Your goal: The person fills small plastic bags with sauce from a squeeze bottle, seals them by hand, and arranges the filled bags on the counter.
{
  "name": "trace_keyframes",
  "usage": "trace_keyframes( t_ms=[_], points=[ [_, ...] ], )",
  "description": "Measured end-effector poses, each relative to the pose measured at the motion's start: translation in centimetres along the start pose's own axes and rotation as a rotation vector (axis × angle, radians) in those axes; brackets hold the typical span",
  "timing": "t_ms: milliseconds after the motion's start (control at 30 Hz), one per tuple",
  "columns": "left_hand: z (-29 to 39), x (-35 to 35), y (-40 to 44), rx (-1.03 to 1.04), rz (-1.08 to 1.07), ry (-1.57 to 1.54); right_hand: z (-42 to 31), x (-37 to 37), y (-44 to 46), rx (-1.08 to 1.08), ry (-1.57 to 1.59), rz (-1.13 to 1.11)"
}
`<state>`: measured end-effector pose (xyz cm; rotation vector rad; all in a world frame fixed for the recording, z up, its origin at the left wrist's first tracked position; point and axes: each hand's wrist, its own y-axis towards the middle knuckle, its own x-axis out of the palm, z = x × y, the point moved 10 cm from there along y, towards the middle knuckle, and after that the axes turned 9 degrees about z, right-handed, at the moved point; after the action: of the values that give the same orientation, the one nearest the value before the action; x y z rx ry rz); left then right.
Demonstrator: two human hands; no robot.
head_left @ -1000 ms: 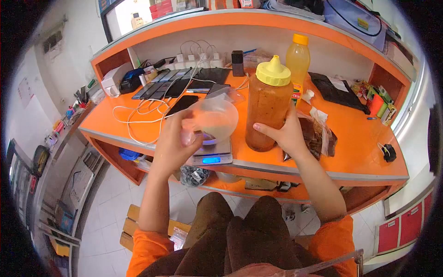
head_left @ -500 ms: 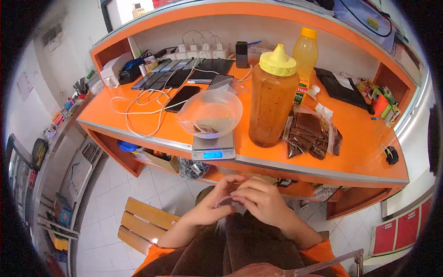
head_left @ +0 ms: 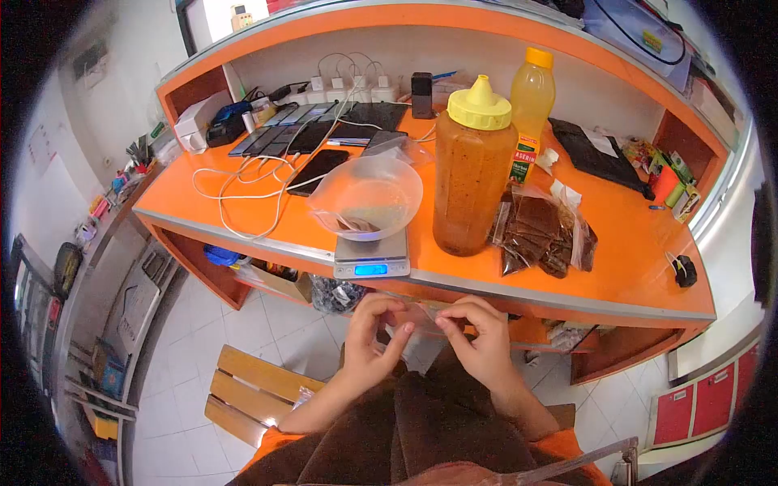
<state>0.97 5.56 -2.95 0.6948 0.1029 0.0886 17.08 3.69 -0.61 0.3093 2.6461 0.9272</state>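
Observation:
Above my lap, just below the desk's front edge, a small clear plastic bag (head_left: 418, 317) is stretched between my hands. My left hand (head_left: 374, 340) pinches its left side and my right hand (head_left: 478, 340) its right side. Beyond them a digital scale (head_left: 372, 257) with a lit blue display carries a translucent bowl (head_left: 369, 194) with something small and dark inside. To its right stands a large bottle (head_left: 474, 174) of brown sauce with a yellow nozzle cap. Packets of dark brown contents (head_left: 541, 231) lie right of that bottle.
Behind the sauce bottle stands a yellow bottle (head_left: 532, 97). Phones (head_left: 318, 172), white cables (head_left: 237, 197) and a power strip (head_left: 348, 95) occupy the desk's left side. A black pouch (head_left: 600, 158) lies at right. A wooden bench (head_left: 251, 389) is below left.
My hands have left the bowl and the sauce bottle and come down over my lap. They have since moved apart, with the clear bag now spread between them.

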Motion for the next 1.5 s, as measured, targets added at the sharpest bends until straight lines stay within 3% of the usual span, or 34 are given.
trace_keyframes(
  t_ms=[33,133,233,367,467,567,700,767,867,967,1067,1167,1267,1333,1400,1500],
  points=[
    [-0.6,-0.1,0.0,-0.041,0.000,0.001,0.3,0.0,-0.1,0.027,-0.006,-0.007],
    [3.0,-1.4,-0.5,0.337,0.175,0.374,1.0,0.1,-0.6,0.052,-0.007,-0.020],
    [3.3,0.8,-0.5,0.262,-0.084,0.237,0.8,0.7,-0.9,0.047,0.047,-0.058],
    [1.4,2.3,-0.8,0.155,-0.217,0.219,0.9,1.6,-1.5,0.057,0.075,-0.144],
    [2.1,2.1,-0.6,0.207,-0.183,0.229,0.8,1.8,-1.7,0.046,0.052,-0.165],
    [3.6,2.8,-1.2,0.379,-0.224,0.478,0.6,2.2,-2.1,0.032,-0.139,-0.167],
    [3.7,1.5,-0.5,0.361,-0.184,0.596,0.1,1.5,-1.9,-0.025,-0.378,-0.111],
    [3.6,1.4,-0.3,0.320,-0.204,0.588,-0.4,1.8,-1.9,-0.091,-0.442,-0.122],
    [3.6,1.4,-0.4,0.226,-0.252,0.492,-3.3,2.2,-2.1,-0.413,-0.345,-0.105],
    [4.7,2.6,-0.9,0.372,-0.357,0.322,-3.1,2.7,-1.8,-0.368,-0.430,-0.142],
    [5.1,2.6,-0.5,0.355,-0.352,0.442,-2.0,2.2,-1.1,-0.193,-0.349,-0.146],
    [4.5,2.4,-0.4,0.397,-0.326,0.562,-2.5,2.2,-0.2,-0.168,-0.315,-0.187],
    [4.1,0.7,0.2,0.413,-0.181,0.450,-3.4,1.5,1.1,-0.256,-0.178,-0.100],
    [3.5,-0.5,1.1,0.267,-0.117,0.318,-4.6,-2.1,3.8,-0.436,-0.341,0.276],
    [3.4,-1.4,2.0,0.217,-0.096,0.223,-3.5,-5.1,7.2,-0.375,-0.252,0.572],
    [0.4,-2.1,2.6,-0.077,-0.074,-0.122,2.3,-3.0,12.9,-0.006,0.160,0.264]
  ],
)
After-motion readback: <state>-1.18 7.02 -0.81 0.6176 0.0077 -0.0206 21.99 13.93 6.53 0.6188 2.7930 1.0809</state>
